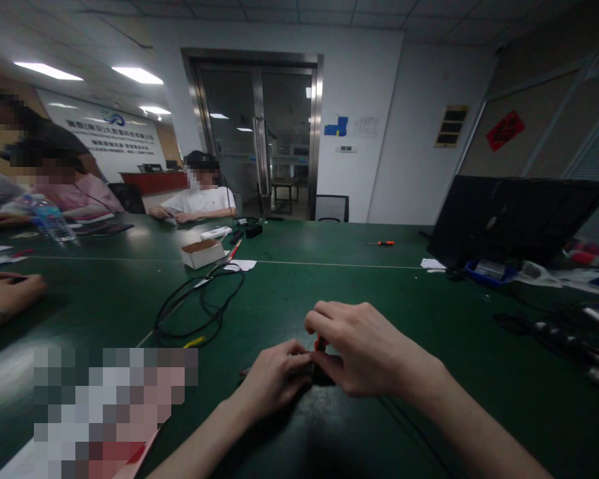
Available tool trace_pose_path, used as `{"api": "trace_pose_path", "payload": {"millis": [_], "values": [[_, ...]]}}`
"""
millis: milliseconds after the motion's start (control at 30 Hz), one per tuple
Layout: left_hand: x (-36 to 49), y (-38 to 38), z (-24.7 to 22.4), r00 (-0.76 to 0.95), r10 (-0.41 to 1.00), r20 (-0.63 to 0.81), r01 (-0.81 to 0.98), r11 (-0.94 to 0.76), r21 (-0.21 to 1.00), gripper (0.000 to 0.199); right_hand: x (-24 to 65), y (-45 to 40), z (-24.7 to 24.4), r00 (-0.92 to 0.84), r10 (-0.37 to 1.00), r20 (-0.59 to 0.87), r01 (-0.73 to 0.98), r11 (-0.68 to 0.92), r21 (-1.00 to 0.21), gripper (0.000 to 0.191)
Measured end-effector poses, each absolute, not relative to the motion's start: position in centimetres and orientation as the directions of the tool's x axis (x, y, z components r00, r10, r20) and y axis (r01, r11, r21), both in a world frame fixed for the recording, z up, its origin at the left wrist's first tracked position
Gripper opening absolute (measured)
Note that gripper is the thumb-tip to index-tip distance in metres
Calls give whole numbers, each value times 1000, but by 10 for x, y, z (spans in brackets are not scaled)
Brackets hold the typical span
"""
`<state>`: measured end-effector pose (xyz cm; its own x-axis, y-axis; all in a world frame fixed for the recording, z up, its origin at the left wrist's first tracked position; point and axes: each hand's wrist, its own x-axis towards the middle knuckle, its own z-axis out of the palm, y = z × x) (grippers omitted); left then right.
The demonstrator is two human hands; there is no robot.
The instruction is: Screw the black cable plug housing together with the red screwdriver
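Over the green table (279,299), my right hand (357,346) is closed round a small red tool (320,344), held upright between thumb and fingers. Beside it on the left, my left hand (278,374) has its fingers pressed together at a small dark object (322,374) under the red tool. Both hands nearly touch. Most of the dark object is hidden by my fingers, so its kind cannot be made out. A small item (244,372) lies just left of my left hand.
Ahead on the left are a coiled black cable (222,313) and an open white box (202,254). An orange screwdriver (385,243) lies farther back. A monitor (509,219) stands right, near a blue tray (492,273). Another person's hands (14,296) are at the left.
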<state>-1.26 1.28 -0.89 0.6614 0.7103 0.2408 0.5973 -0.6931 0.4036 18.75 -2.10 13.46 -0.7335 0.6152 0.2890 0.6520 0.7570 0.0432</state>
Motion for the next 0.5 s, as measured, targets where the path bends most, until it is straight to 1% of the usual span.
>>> {"api": "trace_pose_path", "payload": {"millis": [100, 167, 267, 367, 433, 500], "values": [[-12, 12, -6, 662, 708, 244, 598, -696, 397, 26, 188, -22, 137, -740, 622, 257, 647, 763, 15, 13], [-13, 12, -5, 663, 711, 233, 605, -693, 392, 27, 188, -20, 136, -729, 631, 264, 662, 749, 36, 12], [-13, 12, -6, 663, 714, 224, 611, -690, 389, 23, 186, -17, 133, -709, 643, 290, 688, 721, 81, 6], [-14, 14, -10, 664, 713, 225, 616, -693, 374, 20, 185, -16, 131, -702, 654, 283, 702, 702, 118, 13], [-14, 14, -12, 660, 712, 240, 614, -695, 374, 19, 186, -18, 133, -713, 646, 274, 690, 716, 106, 13], [-14, 14, -13, 657, 707, 260, 600, -700, 388, 17, 187, -21, 136, -727, 633, 266, 667, 743, 55, 8]]}}
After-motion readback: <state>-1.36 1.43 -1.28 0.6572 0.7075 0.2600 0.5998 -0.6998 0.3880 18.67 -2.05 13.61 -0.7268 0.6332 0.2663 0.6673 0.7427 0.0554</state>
